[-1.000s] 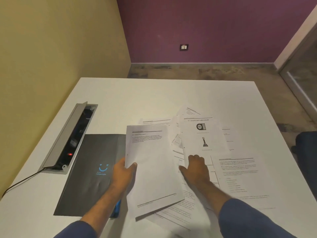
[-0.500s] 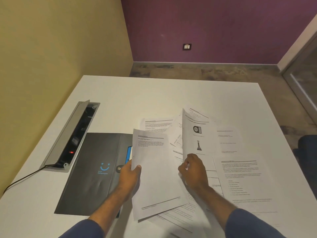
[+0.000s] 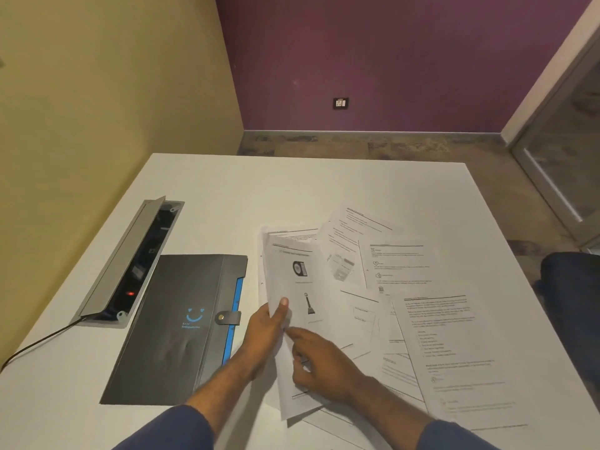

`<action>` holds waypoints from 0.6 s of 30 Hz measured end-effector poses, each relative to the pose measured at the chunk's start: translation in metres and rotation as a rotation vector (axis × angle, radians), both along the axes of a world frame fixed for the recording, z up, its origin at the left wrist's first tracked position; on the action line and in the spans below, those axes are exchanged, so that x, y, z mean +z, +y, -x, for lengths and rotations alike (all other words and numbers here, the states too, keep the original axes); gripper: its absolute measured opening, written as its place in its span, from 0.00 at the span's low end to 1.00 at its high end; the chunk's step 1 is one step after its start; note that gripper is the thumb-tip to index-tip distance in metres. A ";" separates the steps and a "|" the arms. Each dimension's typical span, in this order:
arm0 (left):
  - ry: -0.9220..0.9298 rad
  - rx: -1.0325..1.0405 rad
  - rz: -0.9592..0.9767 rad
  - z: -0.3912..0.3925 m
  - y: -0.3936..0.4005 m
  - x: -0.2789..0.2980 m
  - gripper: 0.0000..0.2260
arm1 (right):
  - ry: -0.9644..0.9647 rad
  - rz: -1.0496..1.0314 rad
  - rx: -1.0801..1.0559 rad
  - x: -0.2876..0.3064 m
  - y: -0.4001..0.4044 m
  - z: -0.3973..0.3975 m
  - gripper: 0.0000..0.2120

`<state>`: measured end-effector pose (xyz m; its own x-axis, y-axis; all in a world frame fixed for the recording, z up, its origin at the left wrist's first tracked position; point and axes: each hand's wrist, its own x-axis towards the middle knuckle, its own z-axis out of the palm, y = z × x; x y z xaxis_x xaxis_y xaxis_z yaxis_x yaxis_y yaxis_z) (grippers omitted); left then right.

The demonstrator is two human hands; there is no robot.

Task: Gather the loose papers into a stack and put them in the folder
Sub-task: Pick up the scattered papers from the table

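Observation:
My left hand (image 3: 264,332) grips a small stack of white printed sheets (image 3: 292,287) by its left edge; the top sheet shows two small pictures. My right hand (image 3: 319,362) rests on the lower part of that stack, index finger pointing left, holding nothing that I can see. Several loose papers (image 3: 438,336) lie spread and overlapping on the white table (image 3: 227,196) to the right. A dark grey folder (image 3: 175,319) with a blue smile logo, a blue edge and a snap tab lies shut to the left of my hands.
An open grey cable box (image 3: 130,264) with a black cord is set in the table at the left. A dark chair (image 3: 571,287) stands at the table's right edge. Yellow and purple walls meet beyond the table.
My right hand lifted the sheet with the pictures from the pile and laid it onto the sheet in my left hand. The stack has shifted a little to the right of the folder.

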<state>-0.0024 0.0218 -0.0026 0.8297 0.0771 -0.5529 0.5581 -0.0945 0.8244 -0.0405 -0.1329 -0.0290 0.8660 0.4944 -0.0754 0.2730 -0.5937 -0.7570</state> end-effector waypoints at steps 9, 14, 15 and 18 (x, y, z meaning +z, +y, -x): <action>0.002 0.009 -0.145 0.008 -0.011 0.000 0.13 | 0.111 -0.148 -0.520 -0.018 -0.055 0.010 0.09; 0.005 -0.010 -0.165 0.014 -0.005 0.002 0.13 | 0.014 0.262 -0.931 -0.036 -0.124 0.026 0.12; 0.006 -0.012 -0.164 0.015 -0.004 0.002 0.12 | 0.022 0.379 -0.944 -0.039 -0.135 0.030 0.14; 0.019 -0.018 -0.162 0.019 -0.003 0.003 0.10 | 0.123 0.629 -0.914 -0.044 -0.153 0.040 0.20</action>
<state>-0.0209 0.0192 0.0000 0.8211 0.1512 -0.5504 0.5707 -0.2353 0.7867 -0.0807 -0.2864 -0.0726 0.8540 -0.4810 -0.1983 -0.5183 -0.8201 -0.2424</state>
